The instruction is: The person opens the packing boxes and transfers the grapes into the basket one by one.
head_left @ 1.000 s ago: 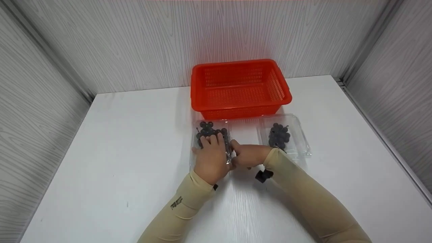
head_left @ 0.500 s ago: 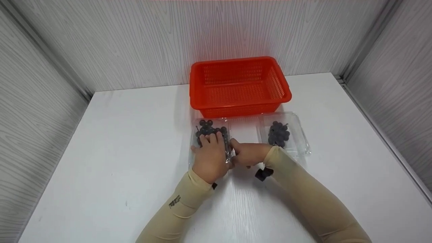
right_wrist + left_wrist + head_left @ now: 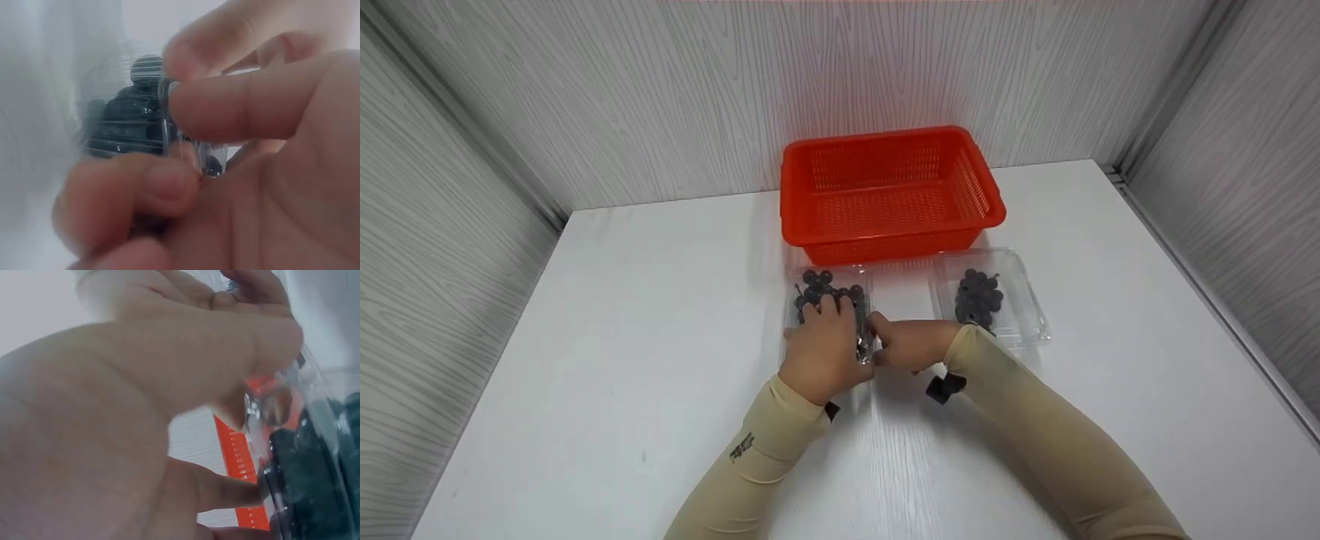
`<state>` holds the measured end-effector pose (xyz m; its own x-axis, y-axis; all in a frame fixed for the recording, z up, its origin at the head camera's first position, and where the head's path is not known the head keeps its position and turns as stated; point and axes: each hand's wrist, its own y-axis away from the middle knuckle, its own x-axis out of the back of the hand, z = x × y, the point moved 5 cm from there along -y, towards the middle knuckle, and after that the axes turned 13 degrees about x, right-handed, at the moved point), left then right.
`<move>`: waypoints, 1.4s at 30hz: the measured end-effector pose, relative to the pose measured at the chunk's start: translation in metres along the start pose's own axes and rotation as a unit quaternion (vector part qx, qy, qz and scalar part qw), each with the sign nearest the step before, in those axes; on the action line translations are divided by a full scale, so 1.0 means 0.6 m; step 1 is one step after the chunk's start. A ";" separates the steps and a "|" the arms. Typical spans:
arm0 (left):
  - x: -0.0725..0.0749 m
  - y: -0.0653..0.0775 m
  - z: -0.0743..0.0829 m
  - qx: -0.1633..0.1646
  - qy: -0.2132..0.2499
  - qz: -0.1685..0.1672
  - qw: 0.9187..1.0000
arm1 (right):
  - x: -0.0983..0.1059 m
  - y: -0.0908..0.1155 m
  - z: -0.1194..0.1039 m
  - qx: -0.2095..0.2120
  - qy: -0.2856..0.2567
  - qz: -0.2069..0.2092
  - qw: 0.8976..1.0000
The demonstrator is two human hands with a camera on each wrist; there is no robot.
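Working over a white tabletop (image 3: 607,337), widest to my left; its far edge runs along the wood-grain back wall (image 3: 660,97). Next in size: red basket (image 3: 892,246), set toward that edge, front wall just beyond two clear boxes; whether they touch it, I cannot tell. Second box (image 3: 1024,300) sits off to the right, near left corner hidden by my right wrist. A strip of table separates it from the grape box (image 3: 868,287), before the basket's left half. My left hand (image 3: 819,349) lies across the grape box, fingers apart over its top, thumb by its near right corner. My right hand (image 3: 911,345), in from the strip, pinches the box's right edge between thumb and finger. Dark grapes (image 3: 821,283) show past my left fingertips; a smaller bunch (image 3: 979,296) lies in the second box.
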<state>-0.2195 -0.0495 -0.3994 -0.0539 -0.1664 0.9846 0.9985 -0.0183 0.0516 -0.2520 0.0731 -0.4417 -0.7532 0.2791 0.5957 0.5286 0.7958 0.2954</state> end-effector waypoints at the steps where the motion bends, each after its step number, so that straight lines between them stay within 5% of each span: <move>1: 0.000 0.001 0.000 0.000 0.003 0.011 1.000 | -0.001 0.001 -0.001 0.002 0.003 -0.003 1.000; 11: -0.001 0.004 0.005 0.005 -0.016 0.049 0.999 | -0.003 0.003 -0.004 0.006 0.012 0.002 1.000; 24: -0.002 0.001 0.002 0.006 -0.003 0.001 1.000 | -0.007 0.003 -0.003 -0.008 0.001 0.002 1.000; 42: 0.001 0.002 -0.001 0.002 0.010 0.012 1.000 | -0.007 0.000 -0.001 -0.007 0.003 -0.005 1.000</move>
<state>-0.2183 -0.0504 -0.3988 -0.0298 -0.1860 0.9821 0.9995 -0.0109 0.0282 -0.2487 0.0716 -0.4435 -0.7560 0.2689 0.5967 0.5268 0.7911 0.3108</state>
